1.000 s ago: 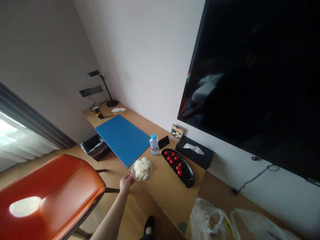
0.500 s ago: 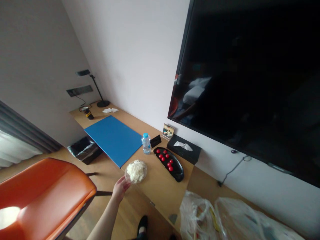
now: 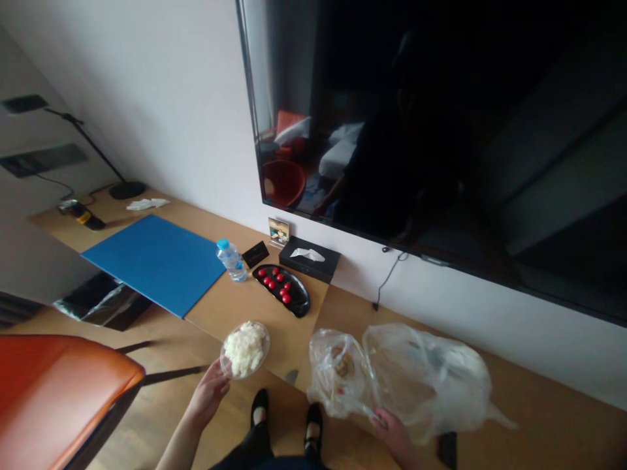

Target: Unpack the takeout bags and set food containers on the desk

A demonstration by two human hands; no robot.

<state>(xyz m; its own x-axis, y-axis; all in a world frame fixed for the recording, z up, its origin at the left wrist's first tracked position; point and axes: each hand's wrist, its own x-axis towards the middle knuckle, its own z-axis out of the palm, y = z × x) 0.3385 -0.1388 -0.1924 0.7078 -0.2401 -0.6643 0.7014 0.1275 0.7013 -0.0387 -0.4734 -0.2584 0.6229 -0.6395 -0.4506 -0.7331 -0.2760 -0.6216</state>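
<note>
On wooden desk (image 3: pixel 215 307), blue mat (image 3: pixel 157 261) beneath television (image 3: pixel 441 130).

A round clear plastic bowl of white rice (image 3: pixel 244 349) is held at its near rim by the left hand (image 3: pixel 208 393), over the edge of the light wooden bench (image 3: pixel 235 307). A crumpled clear plastic bag (image 3: pixel 421 378) on the floor is touched by the right hand (image 3: pixel 394 436).

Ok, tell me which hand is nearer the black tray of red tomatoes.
Left. The left hand holds the bowl of rice just in front of the black tray; the right hand is farther, at the plastic bags.
</note>
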